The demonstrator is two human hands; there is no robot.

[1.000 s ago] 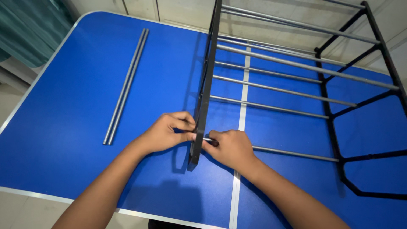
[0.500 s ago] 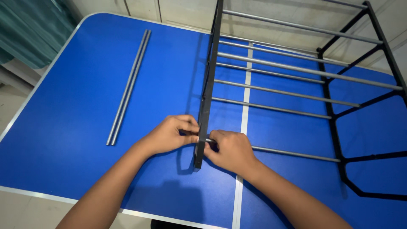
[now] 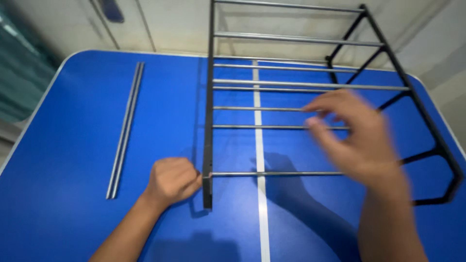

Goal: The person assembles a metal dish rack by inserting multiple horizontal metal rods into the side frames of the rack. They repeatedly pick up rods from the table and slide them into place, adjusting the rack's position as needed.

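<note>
Right hand [image 3: 357, 140] has lifted off the rack [image 3: 209, 145]; left hand [image 3: 171, 179] stays.

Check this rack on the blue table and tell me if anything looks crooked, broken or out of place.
Nothing looks damaged. The rack has straight, parallel rods. Two loose rods lie apart on the table, left of the frame. The left hand rests by the black side bar; the right hand is blurred.

two bare hands, one low and closed, one raised and blurred

left hand [image 3: 172, 179] curled into a loose fist, knuckles up, forearm running down-left. right hand [image 3: 357, 138] lifted higher, blurred, fingers [image 3: 323, 104] bent and spread, thumb apart, forearm dropping to the lower edge.
</note>
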